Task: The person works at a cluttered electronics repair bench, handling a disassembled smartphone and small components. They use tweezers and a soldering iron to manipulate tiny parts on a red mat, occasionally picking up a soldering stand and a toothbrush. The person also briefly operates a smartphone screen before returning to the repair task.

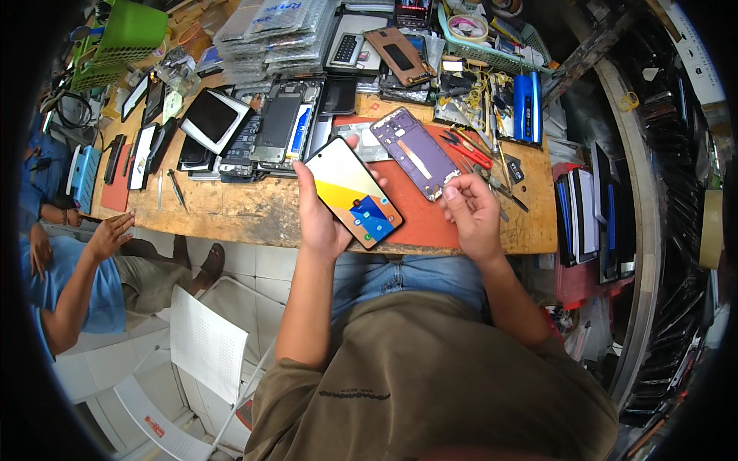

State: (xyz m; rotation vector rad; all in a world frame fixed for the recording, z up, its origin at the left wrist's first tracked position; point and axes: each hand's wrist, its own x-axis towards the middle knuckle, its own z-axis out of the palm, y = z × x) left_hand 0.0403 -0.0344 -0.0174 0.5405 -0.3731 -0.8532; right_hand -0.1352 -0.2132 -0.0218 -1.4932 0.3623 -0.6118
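Observation:
A smartphone (342,184) with a lit yellow, white and blue screen rests in my left hand (319,223), tilted above the front of the bench. My left thumb lies along its left edge, and fingertips show past its far right side. Just to its right, a purple phone mid-frame (407,154) slants over the orange work mat (411,223). My right hand (474,219) pinches the near right corner of that frame between thumb and fingers. Red-handled pliers (473,151) and tweezers lie close beyond this hand.
The wooden bench (219,223) carries stacked phones and parts (284,115), bubble-wrapped packs (277,34) and a green basket (511,38). At left sits another person in a blue shirt (96,284), a hand near the bench edge. A white chair (207,342) stands below; shelves (669,230) line the right.

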